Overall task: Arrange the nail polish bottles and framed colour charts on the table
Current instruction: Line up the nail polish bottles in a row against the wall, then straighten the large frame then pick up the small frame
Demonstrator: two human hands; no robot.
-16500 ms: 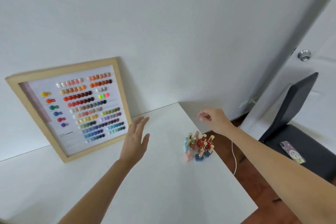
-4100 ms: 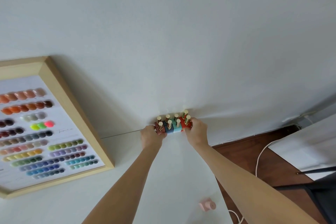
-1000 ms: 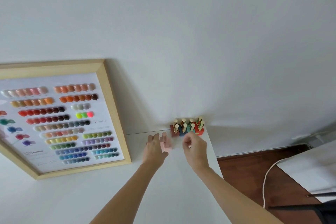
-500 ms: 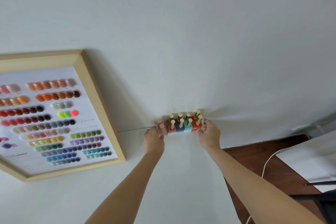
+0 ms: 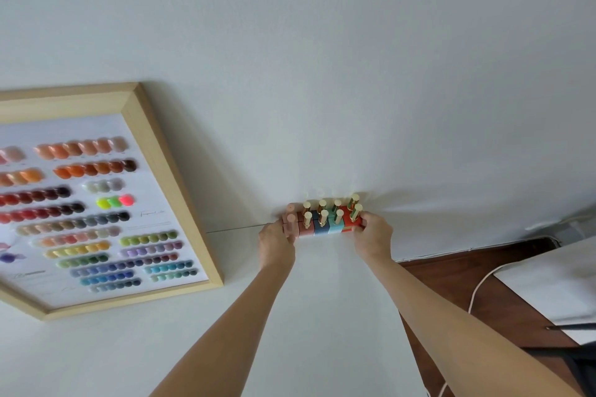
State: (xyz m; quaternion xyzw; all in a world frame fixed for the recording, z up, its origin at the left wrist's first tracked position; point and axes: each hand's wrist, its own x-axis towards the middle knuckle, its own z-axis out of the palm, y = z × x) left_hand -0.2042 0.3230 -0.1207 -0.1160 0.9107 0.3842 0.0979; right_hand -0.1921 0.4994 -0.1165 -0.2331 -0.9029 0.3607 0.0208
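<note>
Several nail polish bottles (image 5: 325, 225) with gold caps stand packed in two rows at the back of the white table (image 5: 322, 332), against the wall. Their bodies are red, blue, teal and coral. My left hand (image 5: 276, 243) presses pale pink bottles (image 5: 289, 226) against the block's left end. On the right end, my right hand (image 5: 374, 237) pushes against the red bottle. A wooden framed colour chart (image 5: 106, 203) with rows of colour swatches leans on the wall at the left.
The table's right edge drops to a brown wooden floor (image 5: 451, 280) with a white cable (image 5: 480, 287) on it. A white surface (image 5: 554, 280) and a dark object (image 5: 580, 361) sit at the far right.
The pink bottle that my left hand carried a second ago now stands at the left end of the block. Both hands have closed in on the block's ends.
</note>
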